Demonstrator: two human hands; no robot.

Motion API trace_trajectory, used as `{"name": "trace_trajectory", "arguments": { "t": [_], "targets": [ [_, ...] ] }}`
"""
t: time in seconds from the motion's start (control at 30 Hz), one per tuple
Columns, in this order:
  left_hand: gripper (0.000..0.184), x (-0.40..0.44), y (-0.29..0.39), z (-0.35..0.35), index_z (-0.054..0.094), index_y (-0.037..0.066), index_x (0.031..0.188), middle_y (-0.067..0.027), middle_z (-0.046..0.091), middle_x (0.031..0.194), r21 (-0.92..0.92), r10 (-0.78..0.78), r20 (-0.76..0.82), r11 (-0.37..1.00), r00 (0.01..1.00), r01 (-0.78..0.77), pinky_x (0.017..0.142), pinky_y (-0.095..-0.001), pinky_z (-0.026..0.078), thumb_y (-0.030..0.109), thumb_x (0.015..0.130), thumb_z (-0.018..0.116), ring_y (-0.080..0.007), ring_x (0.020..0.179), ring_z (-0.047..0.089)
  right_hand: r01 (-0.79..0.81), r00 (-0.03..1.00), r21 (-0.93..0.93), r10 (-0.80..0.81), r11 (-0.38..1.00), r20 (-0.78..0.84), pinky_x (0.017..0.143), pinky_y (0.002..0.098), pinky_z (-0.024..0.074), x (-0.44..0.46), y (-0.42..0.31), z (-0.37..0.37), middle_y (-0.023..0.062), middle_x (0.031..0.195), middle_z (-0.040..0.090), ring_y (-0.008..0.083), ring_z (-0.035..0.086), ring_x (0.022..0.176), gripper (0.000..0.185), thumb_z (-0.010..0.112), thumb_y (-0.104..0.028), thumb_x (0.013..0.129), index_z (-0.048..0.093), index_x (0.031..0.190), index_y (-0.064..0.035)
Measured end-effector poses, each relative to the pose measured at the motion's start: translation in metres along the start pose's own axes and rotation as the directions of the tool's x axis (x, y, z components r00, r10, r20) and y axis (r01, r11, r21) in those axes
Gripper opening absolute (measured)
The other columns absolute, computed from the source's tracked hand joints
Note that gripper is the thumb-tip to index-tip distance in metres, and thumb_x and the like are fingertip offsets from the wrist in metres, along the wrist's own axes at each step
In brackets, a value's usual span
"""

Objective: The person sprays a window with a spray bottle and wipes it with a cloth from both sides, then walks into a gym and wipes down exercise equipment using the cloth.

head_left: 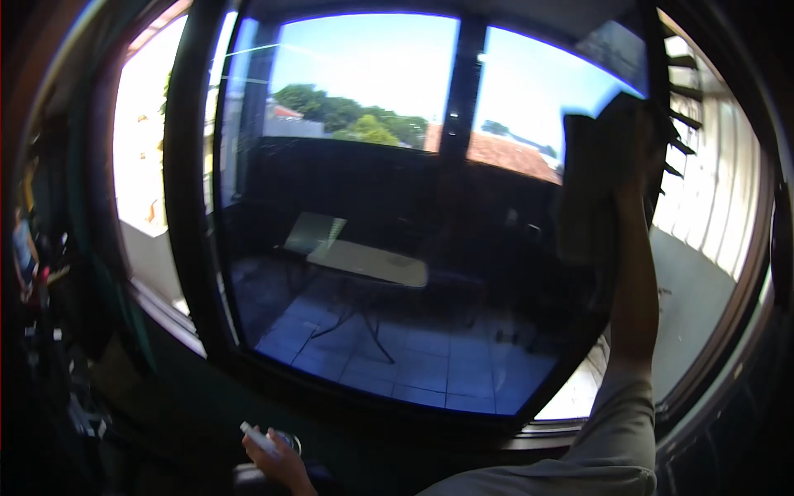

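In the head view, a large rectangular window panel of glass in a dark frame [397, 198] fills the middle, tilted in the fisheye picture. The right hand [635, 157] is raised to the panel's upper right corner, at the end of a bare forearm and a loose grey sleeve [616, 422]. At that hand is a dark, angular, cloth-like piece [594, 153], lying over the glass along the panel's right edge; the spot is so shadowed that I cannot tell how far the fingers are open or whether they grip it. The left hand [281, 460] is well apart, below the panel's bottom edge and towards its left corner, fingers curled around a slim white plastic-looking object [260, 438], whose end points up and left. In the glass show a pale rectangular table with thin folding legs [368, 263], light floor tiles [413, 364], green trees [347, 112] and a reddish tiled roof [513, 155]. At the far left, a person in a light blue top [23, 244] is small and blurred.
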State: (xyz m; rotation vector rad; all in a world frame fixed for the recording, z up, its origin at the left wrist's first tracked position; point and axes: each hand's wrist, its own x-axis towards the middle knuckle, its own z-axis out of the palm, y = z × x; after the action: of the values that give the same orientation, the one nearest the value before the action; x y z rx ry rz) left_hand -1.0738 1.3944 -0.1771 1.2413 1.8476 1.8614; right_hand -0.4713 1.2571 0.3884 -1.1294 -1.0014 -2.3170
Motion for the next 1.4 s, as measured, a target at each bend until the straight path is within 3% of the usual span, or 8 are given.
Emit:
{"name": "trace_trajectory", "arguments": {
  "t": [0.23,0.37,0.5,0.77,1.0,1.07,1.13,1.4],
  "targets": [
    [0.032,0.001,0.015,-0.008,0.056,-0.001,0.115,-0.019,0.064,0.108,-0.003,0.022,0.009,1.0,1.0,-0.022,0.09,-0.0476,0.049,0.013,0.088,0.065,-0.0391,0.104,0.062,-0.098,0.941,-0.677,0.29,0.729,0.177,0.108,0.0555,0.0369,0.003,-0.13,0.002,0.0032,0.17,0.017,0.0212,0.024,0.154,0.072,0.046,-0.042,0.102,0.019,0.163,-0.0162],
    [0.028,0.004,0.016,-0.009,0.055,-0.002,0.11,-0.0205,0.063,0.106,-0.008,0.063,-0.006,0.998,0.998,-0.063,0.089,-0.0483,0.049,0.01,0.087,0.064,-0.0402,0.102,0.062,-0.094,0.98,-0.202,0.126,0.975,0.151,0.101,0.0723,0.0337,0.164,-0.269,0.014,0.0047,0.169,0.021,0.028,0.029,0.151,0.082,0.063,-0.048,0.087,0.033,0.159,-0.0202],
    [0.027,0.005,0.018,-0.006,0.054,-0.003,0.108,-0.0212,0.061,0.103,0.025,0.058,-0.042,0.998,0.997,-0.057,0.088,-0.0489,0.049,0.01,0.086,0.063,-0.0408,0.099,0.061,-0.111,0.964,-0.086,0.128,0.99,0.231,0.108,0.0758,0.0257,0.273,-0.436,0.007,0.0099,0.166,0.028,0.0297,0.037,0.147,0.082,0.068,-0.045,0.081,0.042,0.154,-0.0157],
    [0.026,0.001,0.01,0.007,0.054,-0.004,0.107,-0.0202,0.059,0.1,0.098,0.028,-0.087,0.995,0.996,-0.019,0.085,-0.0475,0.051,0.012,0.087,0.062,-0.0392,0.096,0.062,-0.078,0.921,0.403,-0.088,0.912,0.379,0.114,0.0772,0.0056,0.274,-0.689,0.033,0.0113,0.165,0.029,0.0306,0.048,0.139,0.081,0.063,-0.052,0.081,0.046,0.152,-0.0173],
    [0.031,0.003,0.016,0.003,0.057,-0.005,0.113,-0.0212,0.064,0.104,0.085,0.062,-0.125,0.995,0.99,-0.051,0.086,-0.0461,0.052,0.016,0.092,0.062,-0.0384,0.097,0.066,-0.144,0.9,0.517,-0.105,0.844,0.422,0.12,0.069,-0.0042,0.184,-0.598,-0.019,0.009,0.162,0.038,0.0307,0.044,0.141,0.069,0.057,-0.042,0.086,0.048,0.149,-0.0154],
    [0.034,0.006,0.008,0.003,0.058,-0.006,0.114,-0.0219,0.065,0.105,0.078,0.065,-0.1,0.995,0.993,-0.057,0.084,-0.0457,0.054,0.022,0.094,0.061,-0.0397,0.096,0.067,-0.176,0.897,0.549,-0.097,0.817,0.432,0.118,0.0678,0.0135,0.169,-0.539,-0.033,0.0143,0.162,0.036,0.0314,0.04,0.145,0.063,0.053,-0.033,0.092,0.046,0.151,-0.0118],
    [0.033,0.006,-0.001,0.004,0.058,-0.003,0.117,-0.019,0.068,0.105,0.096,0.101,-0.112,0.991,0.989,-0.091,0.083,-0.0457,0.055,0.021,0.094,0.064,-0.0365,0.094,0.069,-0.245,0.871,0.492,-0.033,0.835,0.49,0.119,0.0667,0.0096,0.156,-0.463,-0.065,0.0138,0.164,0.033,0.0314,0.046,0.141,0.062,0.053,-0.03,0.091,0.048,0.15,-0.0134],
    [0.032,0.009,0.006,-0.002,0.059,-0.001,0.117,-0.0194,0.069,0.108,0.101,0.053,-0.041,0.994,0.998,-0.048,0.082,-0.0471,0.055,0.02,0.094,0.065,-0.0389,0.098,0.069,-0.308,0.788,-0.142,0.335,0.941,0.517,0.113,0.068,0.0274,0.046,-0.218,-0.124,0.0121,0.162,0.034,0.0283,0.047,0.139,0.084,0.076,-0.038,0.078,0.043,0.152,-0.0185]
  ]
}}
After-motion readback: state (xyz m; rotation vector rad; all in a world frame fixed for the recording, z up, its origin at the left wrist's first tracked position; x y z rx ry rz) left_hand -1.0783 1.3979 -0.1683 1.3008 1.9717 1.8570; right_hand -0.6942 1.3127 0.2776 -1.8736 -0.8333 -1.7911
